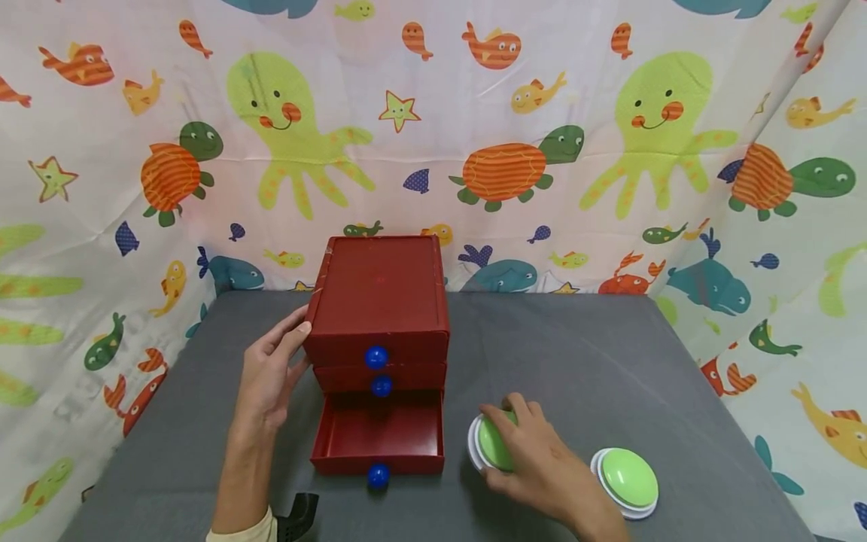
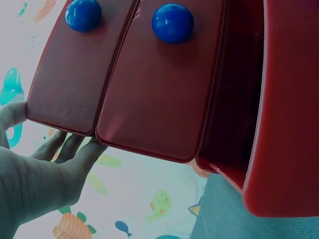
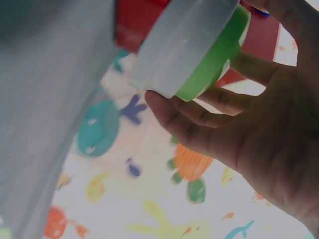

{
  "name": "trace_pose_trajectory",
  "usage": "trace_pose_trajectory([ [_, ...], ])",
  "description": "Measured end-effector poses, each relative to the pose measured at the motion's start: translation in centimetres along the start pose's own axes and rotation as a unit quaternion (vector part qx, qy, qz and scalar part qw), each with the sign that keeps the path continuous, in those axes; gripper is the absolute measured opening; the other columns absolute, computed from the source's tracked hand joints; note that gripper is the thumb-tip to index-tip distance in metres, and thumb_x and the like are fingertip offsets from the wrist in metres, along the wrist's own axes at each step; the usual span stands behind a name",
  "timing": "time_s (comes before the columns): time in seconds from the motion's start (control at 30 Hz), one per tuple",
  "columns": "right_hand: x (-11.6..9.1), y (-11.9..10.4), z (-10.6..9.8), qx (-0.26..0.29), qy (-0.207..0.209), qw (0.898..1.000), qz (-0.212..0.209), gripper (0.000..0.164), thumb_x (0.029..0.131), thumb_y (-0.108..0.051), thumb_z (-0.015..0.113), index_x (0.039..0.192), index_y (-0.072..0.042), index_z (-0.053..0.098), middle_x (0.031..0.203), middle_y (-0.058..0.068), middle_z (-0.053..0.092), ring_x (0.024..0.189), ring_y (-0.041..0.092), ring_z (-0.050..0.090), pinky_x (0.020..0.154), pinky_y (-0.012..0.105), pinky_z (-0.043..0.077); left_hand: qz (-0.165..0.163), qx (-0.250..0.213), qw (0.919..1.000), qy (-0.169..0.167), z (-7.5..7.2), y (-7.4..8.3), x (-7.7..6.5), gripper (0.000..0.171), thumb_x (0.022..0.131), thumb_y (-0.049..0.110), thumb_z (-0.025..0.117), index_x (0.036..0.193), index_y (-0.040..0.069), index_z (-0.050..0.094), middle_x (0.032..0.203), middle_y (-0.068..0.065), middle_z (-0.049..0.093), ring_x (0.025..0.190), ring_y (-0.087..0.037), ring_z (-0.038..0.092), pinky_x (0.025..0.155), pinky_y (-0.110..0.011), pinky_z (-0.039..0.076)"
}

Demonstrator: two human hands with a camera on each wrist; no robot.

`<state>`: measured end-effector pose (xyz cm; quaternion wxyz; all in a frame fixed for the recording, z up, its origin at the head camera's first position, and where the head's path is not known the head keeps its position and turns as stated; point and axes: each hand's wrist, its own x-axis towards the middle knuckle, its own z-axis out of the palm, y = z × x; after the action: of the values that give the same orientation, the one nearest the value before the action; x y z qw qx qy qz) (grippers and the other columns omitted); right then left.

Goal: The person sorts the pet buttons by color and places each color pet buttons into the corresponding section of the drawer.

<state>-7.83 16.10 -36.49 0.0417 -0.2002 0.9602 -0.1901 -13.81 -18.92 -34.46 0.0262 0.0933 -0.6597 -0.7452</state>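
A red three-drawer cabinet (image 1: 379,286) with blue round knobs stands in the middle of the table. Its bottom drawer (image 1: 381,436) is pulled out and bare inside; the two upper ones are closed. My left hand (image 1: 267,376) holds the cabinet's left side near the top, thumb at the upper edge and fingers along the side (image 2: 50,169). Right of the drawer, my right hand (image 1: 535,459) grips a round push button (image 1: 494,444) with a green dome and white base. In the right wrist view the button (image 3: 214,64) is tilted and looks raised off the table.
A second green-and-white push button (image 1: 630,478) lies on the grey table (image 1: 562,346) to the right of my right hand. White curtains (image 1: 420,90) printed with sea animals hang behind and at both sides.
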Motion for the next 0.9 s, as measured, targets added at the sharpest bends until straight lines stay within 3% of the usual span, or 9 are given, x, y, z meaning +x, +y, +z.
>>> trace_pose_trajectory([
  [0.27,1.8,-5.0,0.1,0.006,-0.020,0.996,-0.092,0.076,0.083,-0.032,0.086,0.150,-0.019,0.052,0.145,0.012,0.054,0.126,0.028,0.052,0.096,0.045,0.061,0.006,-0.002,1.0000,-0.005,-0.1,0.0,0.0,0.058,0.106,0.040,0.060,0.159,0.019,0.046,0.166,-0.001,0.044,0.147,-0.018,0.045,0.120,-0.040,0.043],
  [0.4,2.8,-7.3,1.5,-0.014,-0.010,0.987,-0.158,0.068,0.088,-0.036,0.081,0.148,-0.020,0.053,0.142,0.006,0.057,0.124,0.021,0.053,0.098,0.036,0.059,0.009,-0.003,0.9999,-0.007,-0.2,0.0,-0.2,0.059,0.106,0.040,0.060,0.158,0.019,0.046,0.165,-0.001,0.044,0.146,-0.017,0.045,0.118,-0.039,0.044],
  [0.53,3.8,-9.5,3.1,-0.029,0.013,0.978,-0.206,0.061,0.091,-0.040,0.079,0.144,-0.019,0.057,0.138,0.004,0.060,0.121,0.018,0.054,0.097,0.028,0.057,0.018,-0.004,0.9998,-0.003,-0.3,0.0,-0.2,0.058,0.106,0.040,0.059,0.158,0.018,0.047,0.164,-0.002,0.045,0.142,-0.016,0.047,0.111,-0.029,0.050],
  [0.7,5.2,-11.8,5.0,-0.049,0.032,0.977,-0.204,0.057,0.097,-0.045,0.073,0.144,-0.016,0.058,0.137,0.007,0.062,0.116,0.018,0.056,0.098,0.028,0.057,0.026,-0.005,0.9996,-0.006,-0.2,-0.1,-0.2,0.058,0.107,0.039,0.059,0.158,0.015,0.046,0.163,-0.004,0.045,0.138,-0.015,0.049,0.100,-0.016,0.055],
  [0.9,6.5,-13.3,6.7,-0.067,0.031,0.988,-0.138,0.058,0.099,-0.045,0.071,0.143,-0.010,0.060,0.129,0.011,0.064,0.105,0.021,0.056,0.091,0.032,0.058,0.024,-0.001,0.9997,-0.006,-0.2,-0.3,-0.2,0.057,0.107,0.039,0.059,0.158,0.016,0.046,0.163,-0.004,0.045,0.138,-0.015,0.049,0.109,-0.026,0.051],
])
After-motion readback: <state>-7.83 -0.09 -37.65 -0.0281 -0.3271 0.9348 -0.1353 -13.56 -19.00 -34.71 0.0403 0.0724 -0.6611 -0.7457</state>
